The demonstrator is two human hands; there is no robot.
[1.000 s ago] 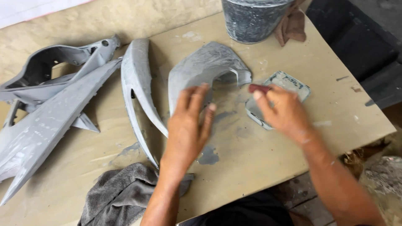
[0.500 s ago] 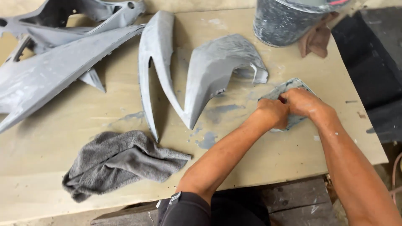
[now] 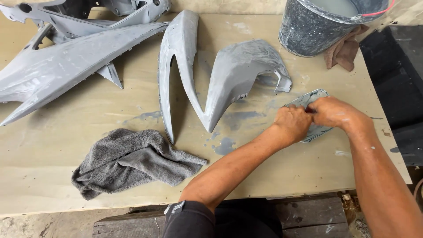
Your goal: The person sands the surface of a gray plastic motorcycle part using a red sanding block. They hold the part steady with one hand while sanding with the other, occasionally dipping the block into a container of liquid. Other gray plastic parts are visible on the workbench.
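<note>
Both my hands meet over the small grey-smeared tray (image 3: 318,98) that lies flat on the plywood table (image 3: 110,119). My left hand (image 3: 292,123) sits on the tray's near-left edge with the fingers curled in, knuckles up. My right hand (image 3: 330,111) covers the middle of the tray, fingers bent and pinched together against the left hand's fingertips. Something small may be squeezed between them, but the knuckles hide it and I cannot tell what it is.

Left of the tray, close by, lies the V-shaped primed grey fairing panel (image 3: 229,75), its point aimed toward my body and its broader arm nearest the tray. Wet grey smears (image 3: 225,146) stain the wood between that panel's tip and the tray. Farther left of the tray, well apart, a crumpled grey towel (image 3: 132,161) rests near the table's front edge. Beyond it, at the far-left corner, are a long pointed grey side panel (image 3: 75,61) and another grey frame-like body part (image 3: 101,13). Behind the tray, toward the far edge, stands a spattered metal bucket (image 3: 313,31) with a brown rag (image 3: 344,50) lying against its right side.
</note>
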